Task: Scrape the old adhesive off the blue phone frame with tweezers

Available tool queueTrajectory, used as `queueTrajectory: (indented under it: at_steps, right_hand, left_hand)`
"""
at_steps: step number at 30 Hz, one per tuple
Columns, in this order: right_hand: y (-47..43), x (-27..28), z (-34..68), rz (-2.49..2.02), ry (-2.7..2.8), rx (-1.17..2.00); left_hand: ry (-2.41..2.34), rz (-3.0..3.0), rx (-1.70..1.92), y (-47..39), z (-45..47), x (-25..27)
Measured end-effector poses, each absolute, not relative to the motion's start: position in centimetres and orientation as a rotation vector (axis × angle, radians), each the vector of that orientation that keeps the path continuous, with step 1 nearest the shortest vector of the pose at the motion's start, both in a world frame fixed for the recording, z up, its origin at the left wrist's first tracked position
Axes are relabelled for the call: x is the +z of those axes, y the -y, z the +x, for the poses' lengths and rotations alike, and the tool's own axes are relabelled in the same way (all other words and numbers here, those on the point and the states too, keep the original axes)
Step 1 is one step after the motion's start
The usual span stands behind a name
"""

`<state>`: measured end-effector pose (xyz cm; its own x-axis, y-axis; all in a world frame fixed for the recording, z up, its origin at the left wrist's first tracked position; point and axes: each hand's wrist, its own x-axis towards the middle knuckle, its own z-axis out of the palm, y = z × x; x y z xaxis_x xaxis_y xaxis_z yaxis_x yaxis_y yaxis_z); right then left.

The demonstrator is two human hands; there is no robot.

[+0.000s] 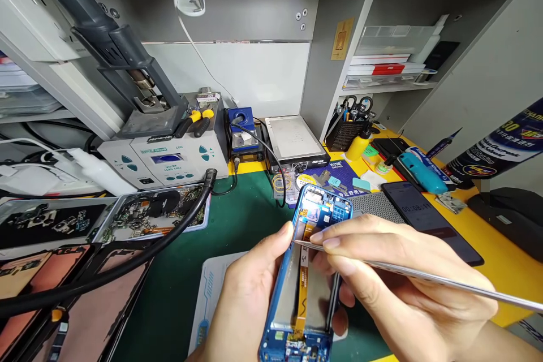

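Observation:
My left hand (250, 288) grips an opened blue phone frame (275, 311), thumb on its left edge and fingertips showing at its right side. An orange flex cable (302, 294) runs lengthwise down the middle of the frame. In my right hand (394, 271) is a thin pointed metal tool (445, 281), pinched between thumb and fingers. Its tip lies at the frame's left edge, just beside my left thumb; whether it touches the frame I cannot tell. Small circuit parts show at both ends of the frame.
A black hose (169, 249) crosses the left side from a hot-air station (169, 161). Circuit boards (156, 215) and phone panels (102, 300) lie at left. At right are a phone showing a timer (428, 220), a spray can (500, 141) and a pen holder (345, 131).

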<state>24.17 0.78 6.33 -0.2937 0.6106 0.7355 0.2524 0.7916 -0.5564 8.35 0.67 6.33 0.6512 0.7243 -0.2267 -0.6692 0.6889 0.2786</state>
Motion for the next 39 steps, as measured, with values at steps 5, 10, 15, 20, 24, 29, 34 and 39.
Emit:
queueTrajectory:
  at_steps: [5,10,15,20,24,29,34,39]
  right_hand:
    - [-1.2,6.4,24.1,-0.642,1.900,0.388]
    - [-1.3,6.2,23.6,-0.615,1.858,0.381]
    - [-0.9,5.7,24.0,-0.646,1.764,0.361]
    - [-0.7,5.0,24.7,-0.654,1.740,0.348]
    - [-0.6,5.0,24.7,-0.665,1.732,0.352]
    - [-0.7,5.1,24.7,-0.680,1.707,0.288]
    - [-0.7,4.1,24.9,-0.688,1.682,0.260]
    - [-0.7,3.8,24.8,-0.663,1.666,0.274]
  left_hand:
    - [-0.363,0.182,0.781,0.0,7.9,5.1]
    - [-0.435,0.198,0.756,0.6,7.5,3.6]
    - [-0.527,0.283,0.729,0.9,7.6,2.8]
    - [-0.561,0.332,0.803,1.7,7.8,3.3]
    - [-0.516,0.354,0.813,1.9,7.9,3.7]
    - [-0.458,0.326,0.837,1.8,7.8,4.3]
    - [-0.406,0.266,0.871,1.7,8.0,4.9]
    - [-0.430,0.294,0.871,1.8,8.2,4.7]
